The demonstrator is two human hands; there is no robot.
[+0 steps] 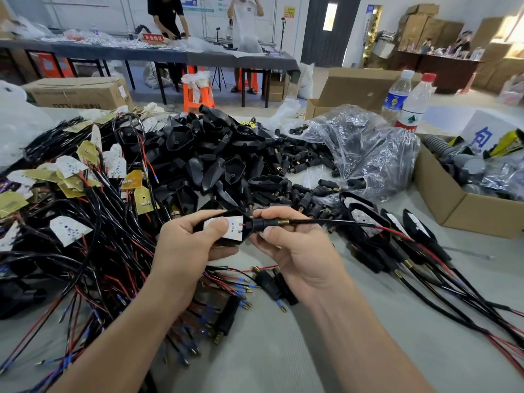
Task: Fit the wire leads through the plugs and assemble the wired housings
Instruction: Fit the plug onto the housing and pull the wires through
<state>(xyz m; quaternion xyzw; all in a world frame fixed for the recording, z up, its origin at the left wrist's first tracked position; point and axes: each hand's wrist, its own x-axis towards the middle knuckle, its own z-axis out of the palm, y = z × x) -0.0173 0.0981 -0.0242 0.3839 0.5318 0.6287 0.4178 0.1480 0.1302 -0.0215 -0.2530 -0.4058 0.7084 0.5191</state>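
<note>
At the left of the frame, a tangled heap of black and red wires [93, 222] is spread over the grey table [283, 350], and small white and yellow boards [69, 165] are scattered through it. Just left of the centre, the left hand [181, 248] is curled round a black housing [226, 241], with its thumb pressed on the white circuit board [236, 226] seated inside. The narrow end of the housing is met by a black plug [262, 224], which is pinched between the thumb and fingers of the right hand [295, 248]. The two hands are held close together above the table. From the brass tip of the plug, a black lead [334, 222] is run out to the right and ends in red and black strands. Below the hands, loose wire ends [235, 287] with blue sleeves are strewn on the table.

In the upper middle of the frame, empty housings [209, 154] are heaped. To their right, loose plugs [300, 163] are spilled beside a clear plastic bag [368, 148]. Right of the right hand, several wired housings [365, 219] are laid side by side, with their leads trailing toward the lower right. Two water bottles [397, 95] are stood behind the bag, and a cardboard box [442, 194] is set at the right edge.
</note>
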